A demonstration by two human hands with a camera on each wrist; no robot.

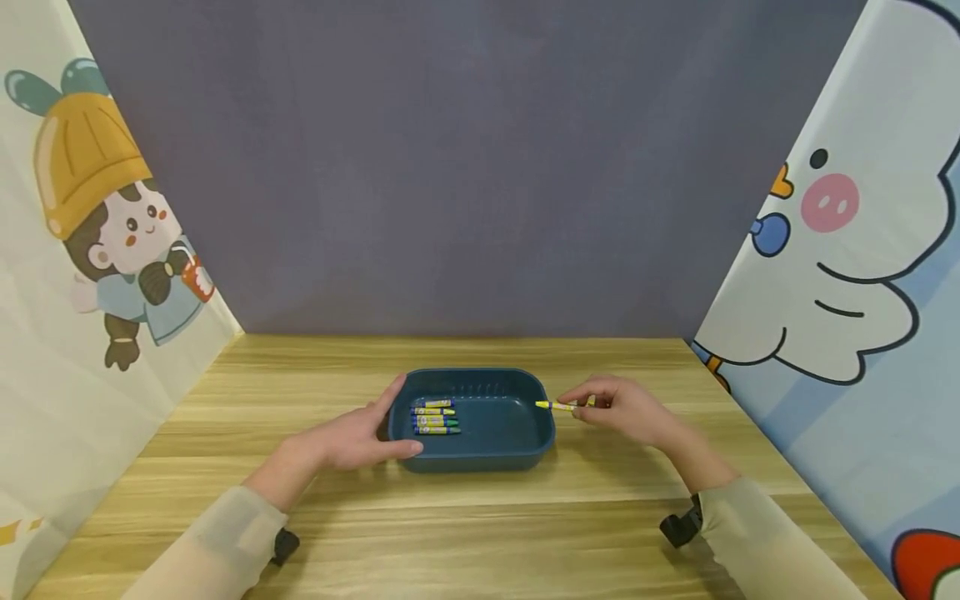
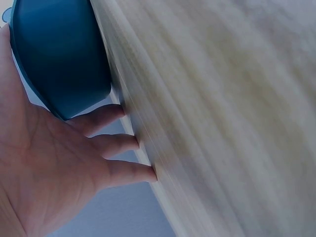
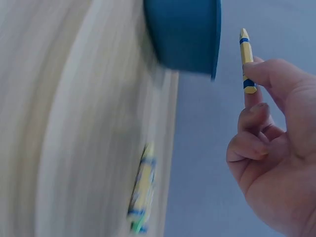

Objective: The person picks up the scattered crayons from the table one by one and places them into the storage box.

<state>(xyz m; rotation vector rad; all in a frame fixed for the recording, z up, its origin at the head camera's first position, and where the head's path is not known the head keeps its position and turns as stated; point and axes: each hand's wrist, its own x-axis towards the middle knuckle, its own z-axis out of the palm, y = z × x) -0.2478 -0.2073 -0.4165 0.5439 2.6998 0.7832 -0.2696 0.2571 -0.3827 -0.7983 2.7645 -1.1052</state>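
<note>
Yellow crayon [image 1: 556, 406]: located at the right end of the dark blue tray [image 1: 498, 429], above rim level and apart from the tray. Controlling relation, as judged: crayon tip to right rim. The tip points left, toward the tray interior; the long axis runs roughly left to right, parallel to the tray's long side.

Right hand [image 1: 618, 407]: nearer; pinches the crayon, which projects to its left. From the left hand [image 1: 352, 435], the crayon lies to the right, across the tray's length. The left hand is spread around the tray's left end, thumb at the front rim, three fingertips touching the table [image 1: 480, 533].

Four crayons [image 1: 435, 422] lie side by side inside, at the left end. A blurred spare crayon [image 3: 142, 190] lies on the table, beside the tray.
</note>
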